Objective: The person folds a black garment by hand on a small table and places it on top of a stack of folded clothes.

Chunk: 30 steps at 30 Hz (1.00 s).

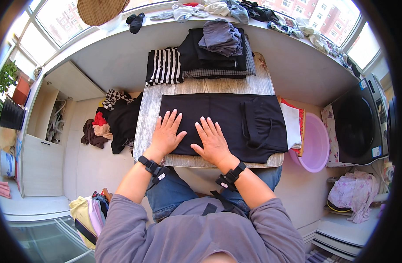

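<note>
Black trousers (220, 115) lie folded lengthwise and flat across a small wood-patterned table (151, 95), with the waistband end and its drawstring towards the right. My left hand (168, 133) rests palm down at the left end of the black cloth, fingers spread. Just to its right, my right hand (211, 141) also lies flat on the cloth, near its front edge, with fingers apart. Neither hand grips anything. Behind the trousers, at the table's far side, sit a black-and-white striped garment (164, 65) and a stack of dark folded clothes (220, 65) topped by a grey garment (221, 37).
Loose clothes (122, 121) are heaped left of the table. A pink plastic basin (316, 144) stands at the right, beside a washing machine (352, 125). Socks (184, 12) line the windowsill behind. Folded clothes (86, 213) lie at the lower left.
</note>
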{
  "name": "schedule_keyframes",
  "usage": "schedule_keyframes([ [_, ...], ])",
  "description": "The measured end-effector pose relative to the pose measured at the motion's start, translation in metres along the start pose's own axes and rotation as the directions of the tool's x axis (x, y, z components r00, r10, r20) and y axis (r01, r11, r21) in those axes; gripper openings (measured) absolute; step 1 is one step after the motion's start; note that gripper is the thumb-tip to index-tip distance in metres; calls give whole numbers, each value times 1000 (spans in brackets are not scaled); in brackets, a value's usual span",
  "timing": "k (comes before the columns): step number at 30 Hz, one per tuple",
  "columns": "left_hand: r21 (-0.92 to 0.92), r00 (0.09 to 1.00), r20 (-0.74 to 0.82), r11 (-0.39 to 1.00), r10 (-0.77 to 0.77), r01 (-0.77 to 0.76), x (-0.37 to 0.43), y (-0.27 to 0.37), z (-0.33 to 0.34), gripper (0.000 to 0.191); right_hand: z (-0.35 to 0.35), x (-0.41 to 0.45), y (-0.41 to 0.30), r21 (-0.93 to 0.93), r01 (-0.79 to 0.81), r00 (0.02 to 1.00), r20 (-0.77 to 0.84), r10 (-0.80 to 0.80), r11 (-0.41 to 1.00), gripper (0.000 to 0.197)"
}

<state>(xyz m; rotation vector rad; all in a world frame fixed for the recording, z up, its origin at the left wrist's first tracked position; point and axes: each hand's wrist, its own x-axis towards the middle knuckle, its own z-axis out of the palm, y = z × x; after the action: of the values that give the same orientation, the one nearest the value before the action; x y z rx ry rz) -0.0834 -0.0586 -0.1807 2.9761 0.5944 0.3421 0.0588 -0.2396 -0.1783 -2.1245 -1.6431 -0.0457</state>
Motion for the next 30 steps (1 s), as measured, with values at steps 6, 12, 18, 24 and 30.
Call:
schedule_keyframes([
  [6,-46,989,-136,998,-58,52,-11,-8,5,68,0,-6,-1,9,-28,1000,2,28,1000,73],
  [12,-294,836,11,797,-548,527,-30,-20,-16,57,-48,-26,27,-11,-140,977,-165,136,990,64],
  [18,-201,790,167,764,-590,613,-30,-13,-35,48,-68,-63,101,-207,-387,905,-271,328,898,54],
  [24,-539,806,392,599,-444,592,-38,-43,-16,39,-40,-72,99,-150,-443,892,-169,418,884,68],
  [30,-757,819,242,427,-520,495,-63,-66,-9,31,-34,-50,61,-157,-467,884,-81,460,870,71],
])
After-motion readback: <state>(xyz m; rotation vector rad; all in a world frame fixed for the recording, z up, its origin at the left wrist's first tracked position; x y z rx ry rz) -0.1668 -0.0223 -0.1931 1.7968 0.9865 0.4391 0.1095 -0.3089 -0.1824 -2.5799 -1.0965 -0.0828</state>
